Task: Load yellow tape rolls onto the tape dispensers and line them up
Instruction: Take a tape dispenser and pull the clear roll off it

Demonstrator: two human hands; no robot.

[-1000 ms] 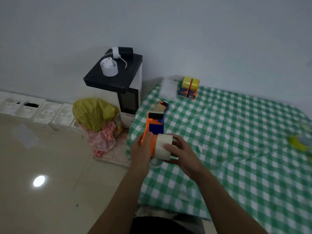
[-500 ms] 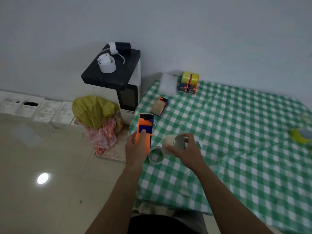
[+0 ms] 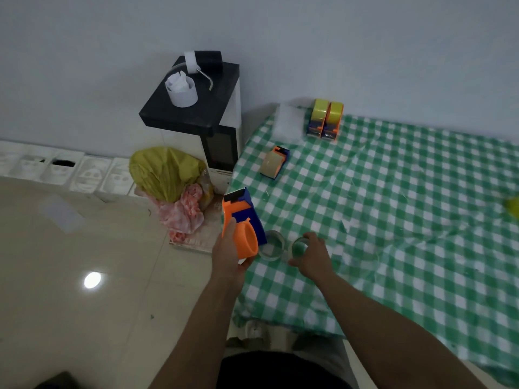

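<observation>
My left hand (image 3: 229,255) grips an orange and blue tape dispenser (image 3: 243,224) above the table's left edge; its orange hub is bare. My right hand (image 3: 311,255) holds a pale, nearly used-up tape roll (image 3: 299,247) down on the green checked tablecloth (image 3: 393,220). A second pale ring (image 3: 271,245) lies flat between the two hands. Two dispensers loaded with yellow tape (image 3: 325,117) stand side by side at the far edge. Another dispenser with a brownish roll (image 3: 273,162) lies on its side nearer to me.
A yellow roll (image 3: 514,206) is cut off at the right frame edge. A clear plastic bag (image 3: 289,122) lies beside the loaded dispensers. Left of the table stand a black-topped white appliance (image 3: 202,108) with a white cup, and a yellow and a pink bag (image 3: 168,175) on the floor.
The pale roll came off the dispenser's hub. My right hand carried it down to the cloth beside the other ring, while my left hand tilted the dispenser and kept holding it.
</observation>
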